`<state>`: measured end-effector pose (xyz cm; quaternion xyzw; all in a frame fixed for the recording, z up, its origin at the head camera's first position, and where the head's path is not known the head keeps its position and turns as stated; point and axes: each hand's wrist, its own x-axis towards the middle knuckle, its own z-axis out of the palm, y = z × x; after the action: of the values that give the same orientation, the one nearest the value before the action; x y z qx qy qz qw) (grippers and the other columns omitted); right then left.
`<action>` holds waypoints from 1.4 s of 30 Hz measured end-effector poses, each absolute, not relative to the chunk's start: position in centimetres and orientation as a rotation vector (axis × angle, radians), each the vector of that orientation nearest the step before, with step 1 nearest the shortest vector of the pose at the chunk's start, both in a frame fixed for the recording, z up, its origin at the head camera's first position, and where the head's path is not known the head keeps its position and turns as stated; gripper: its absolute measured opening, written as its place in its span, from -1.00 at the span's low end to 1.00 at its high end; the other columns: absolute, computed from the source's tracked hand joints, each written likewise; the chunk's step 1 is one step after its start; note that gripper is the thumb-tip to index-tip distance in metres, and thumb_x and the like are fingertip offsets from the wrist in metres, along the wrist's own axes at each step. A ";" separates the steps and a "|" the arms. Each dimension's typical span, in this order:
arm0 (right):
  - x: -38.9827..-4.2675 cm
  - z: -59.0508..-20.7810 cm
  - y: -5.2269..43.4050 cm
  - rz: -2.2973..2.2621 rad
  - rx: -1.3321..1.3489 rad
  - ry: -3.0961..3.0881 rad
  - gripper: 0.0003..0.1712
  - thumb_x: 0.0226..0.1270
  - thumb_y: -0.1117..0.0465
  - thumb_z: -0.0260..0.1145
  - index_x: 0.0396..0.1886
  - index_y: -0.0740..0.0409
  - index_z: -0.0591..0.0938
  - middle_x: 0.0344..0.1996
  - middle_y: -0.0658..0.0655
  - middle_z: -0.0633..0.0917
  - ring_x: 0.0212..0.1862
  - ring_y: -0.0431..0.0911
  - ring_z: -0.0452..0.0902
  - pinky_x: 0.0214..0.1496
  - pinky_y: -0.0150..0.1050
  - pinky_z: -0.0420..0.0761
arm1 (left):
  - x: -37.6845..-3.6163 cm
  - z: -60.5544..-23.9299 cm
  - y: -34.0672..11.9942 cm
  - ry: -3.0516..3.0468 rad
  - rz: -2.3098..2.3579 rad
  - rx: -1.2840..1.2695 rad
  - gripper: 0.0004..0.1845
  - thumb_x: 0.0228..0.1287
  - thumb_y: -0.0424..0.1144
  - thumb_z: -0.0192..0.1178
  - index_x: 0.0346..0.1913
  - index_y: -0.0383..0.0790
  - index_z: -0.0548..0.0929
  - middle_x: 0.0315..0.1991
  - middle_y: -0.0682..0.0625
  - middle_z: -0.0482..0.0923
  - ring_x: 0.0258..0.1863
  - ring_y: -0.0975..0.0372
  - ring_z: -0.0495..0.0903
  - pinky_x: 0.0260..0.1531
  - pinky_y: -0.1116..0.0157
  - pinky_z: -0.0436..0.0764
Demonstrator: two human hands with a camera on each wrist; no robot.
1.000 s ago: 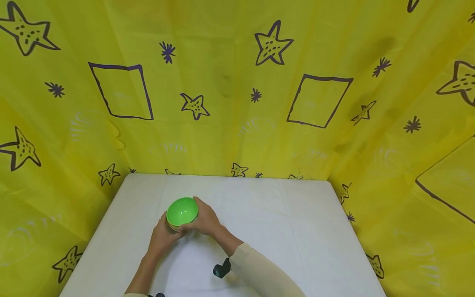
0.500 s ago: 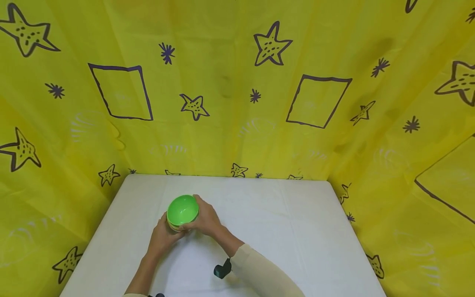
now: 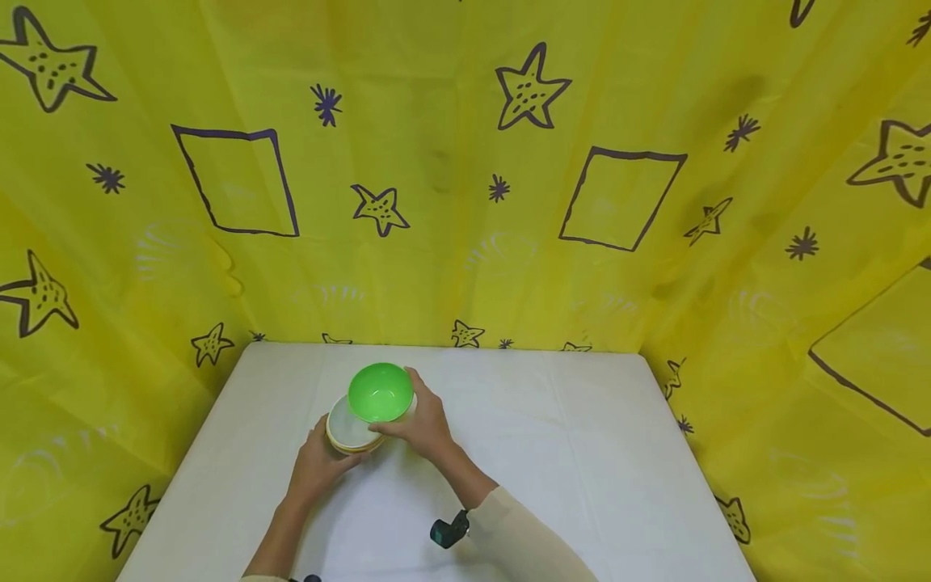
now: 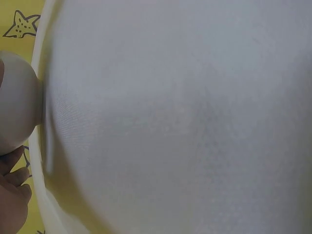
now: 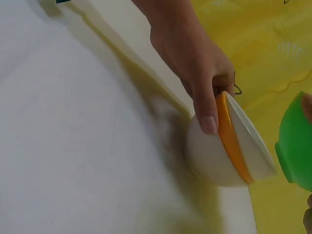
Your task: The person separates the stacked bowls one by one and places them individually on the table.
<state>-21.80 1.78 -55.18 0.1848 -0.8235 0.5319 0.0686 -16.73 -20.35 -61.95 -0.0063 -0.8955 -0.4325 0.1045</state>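
My right hand (image 3: 425,422) grips a green bowl (image 3: 381,392) by its rim and holds it lifted, up and to the right of a stack of bowls (image 3: 347,432). A white bowl tops the stack and an orange rim shows beneath it. My left hand (image 3: 318,462) holds the stack from the near left side. In the right wrist view the left hand (image 5: 195,58) has its thumb on the stack (image 5: 229,146), where an orange bowl sits between two white ones. The green bowl (image 5: 296,144) is at the right edge. The left wrist view shows a white bowl's side (image 4: 17,114).
The white table (image 3: 567,453) is walled in by a yellow cloth with stars (image 3: 465,162) at the back and both sides. A small black wrist device (image 3: 449,531) sits by my right sleeve.
The green bowl has come up off the stack and moved up and to the right with my right hand, uncovering the white bowl below. My left hand has stayed on the stack.
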 end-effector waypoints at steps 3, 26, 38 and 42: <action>-22.0 -55.6 2.8 1.599 0.519 -2.471 0.19 -0.16 0.05 0.83 0.50 0.06 0.41 0.23 0.07 0.68 0.25 -0.03 0.61 0.30 -0.01 0.60 | -16.8 -61.9 -20.4 -2.654 -1.282 -0.003 0.09 -0.07 -0.10 0.72 0.43 -0.53 0.32 0.22 -0.48 0.52 0.23 -0.35 0.52 0.17 -0.30 0.51; -21.4 -61.5 7.4 1.593 0.261 -2.556 0.12 -0.10 0.05 0.81 0.46 0.13 0.42 0.30 0.18 0.63 0.33 0.14 0.55 0.37 0.14 0.52 | -17.0 -62.0 -20.3 -2.627 -1.312 -0.023 0.07 -0.10 -0.17 0.73 0.42 -0.51 0.34 0.27 -0.50 0.50 0.28 -0.38 0.48 0.24 -0.35 0.44; -20.9 -62.7 7.7 1.584 0.277 -2.620 0.24 -0.11 -0.02 0.81 0.54 0.17 0.35 0.35 0.21 0.59 0.37 0.14 0.52 0.40 0.14 0.49 | -17.1 -62.0 -20.3 -2.652 -1.342 0.016 0.10 -0.07 -0.15 0.72 0.47 -0.51 0.31 0.33 -0.49 0.46 0.34 -0.37 0.43 0.31 -0.34 0.38; -20.8 -62.7 7.7 1.590 0.282 -2.652 0.31 -0.10 -0.04 0.80 0.58 0.26 0.29 0.40 0.27 0.55 0.41 0.17 0.48 0.43 0.15 0.46 | -17.1 -61.8 -20.3 -2.650 -1.331 0.015 0.11 -0.09 -0.13 0.73 0.46 -0.52 0.31 0.32 -0.50 0.47 0.34 -0.38 0.43 0.31 -0.35 0.38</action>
<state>-20.84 7.66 -62.68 0.0910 -0.8540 0.5120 0.0183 -17.08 -20.26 -61.85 0.0049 -0.8902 -0.4469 0.0878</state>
